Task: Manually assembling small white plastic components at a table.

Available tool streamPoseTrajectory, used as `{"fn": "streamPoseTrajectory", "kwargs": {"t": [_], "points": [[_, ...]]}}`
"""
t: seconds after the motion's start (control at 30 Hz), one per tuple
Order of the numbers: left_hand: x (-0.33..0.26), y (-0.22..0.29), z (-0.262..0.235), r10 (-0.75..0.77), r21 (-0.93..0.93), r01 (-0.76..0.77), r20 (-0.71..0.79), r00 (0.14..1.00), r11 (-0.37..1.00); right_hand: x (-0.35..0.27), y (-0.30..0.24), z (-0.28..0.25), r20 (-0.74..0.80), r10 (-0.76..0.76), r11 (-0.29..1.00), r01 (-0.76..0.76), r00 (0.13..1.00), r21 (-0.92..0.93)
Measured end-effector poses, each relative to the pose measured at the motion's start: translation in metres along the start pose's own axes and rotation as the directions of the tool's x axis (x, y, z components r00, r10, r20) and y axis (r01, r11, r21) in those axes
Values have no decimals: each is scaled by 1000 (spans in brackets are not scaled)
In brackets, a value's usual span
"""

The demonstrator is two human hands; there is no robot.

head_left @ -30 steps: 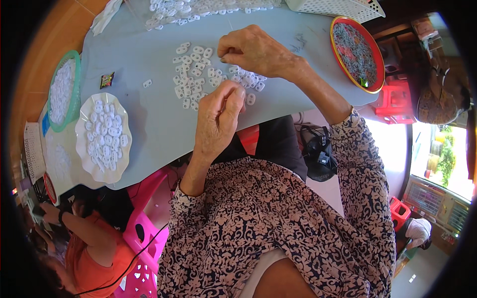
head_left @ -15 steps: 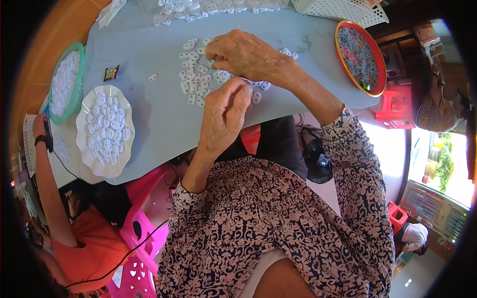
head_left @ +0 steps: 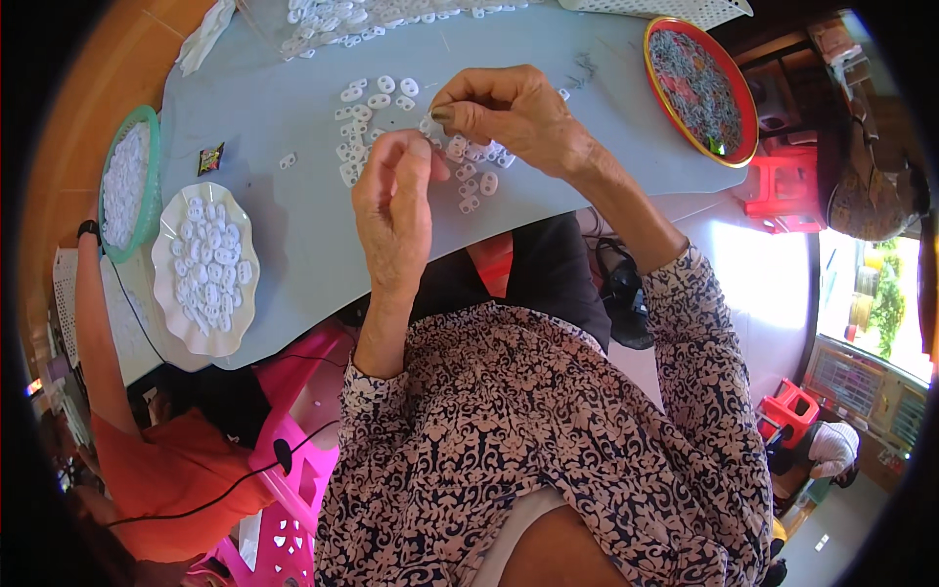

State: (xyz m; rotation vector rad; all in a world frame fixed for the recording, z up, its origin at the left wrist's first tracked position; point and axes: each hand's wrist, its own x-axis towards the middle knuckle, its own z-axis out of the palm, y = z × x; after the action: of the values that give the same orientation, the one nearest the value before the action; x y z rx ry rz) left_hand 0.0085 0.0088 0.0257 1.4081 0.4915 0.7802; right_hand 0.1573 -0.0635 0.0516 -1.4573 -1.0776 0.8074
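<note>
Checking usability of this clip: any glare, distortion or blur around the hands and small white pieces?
Head view: strong fisheye bending at the table edge; blown-out daylight lower right; left hand, right hand and white pieces evenly lit and fairly sharp; black vignette rings the frame.

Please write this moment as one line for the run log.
left hand: pinches small white piece | right hand: pinches same spot | white pieces: loose on grey table | white plate: filled

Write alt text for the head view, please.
Both hands meet above a grey table: the right hand and left hand pinch a small white plastic piece over a loose scatter of white pieces. A white plate of pieces sits left, a red tray right.
</note>
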Motion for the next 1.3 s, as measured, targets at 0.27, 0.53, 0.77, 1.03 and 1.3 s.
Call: {"fn": "streamPoseTrajectory", "kwargs": {"t": [0.27,0.53,0.77,1.03,1.3], "points": [[-1,2,-1,93,257,-98,31,995,961,-15,0,9,-19,16,993,-13,1000,119],[-3,2,5,-66,-77,67,24,998,995,-15,-2,3,29,-126,992,126,992,-17],[6,0,-4,-211,-541,408,388,897,735,-22,4,8,16,-131,957,122,991,264],[1,-2,6,-158,-403,192,117,980,895,-27,13,12,-211,-161,980,182,964,82],[-2,4,9,48,152,-54,40,998,987,-29,2,13,-215,-180,977,148,960,-155]]}}
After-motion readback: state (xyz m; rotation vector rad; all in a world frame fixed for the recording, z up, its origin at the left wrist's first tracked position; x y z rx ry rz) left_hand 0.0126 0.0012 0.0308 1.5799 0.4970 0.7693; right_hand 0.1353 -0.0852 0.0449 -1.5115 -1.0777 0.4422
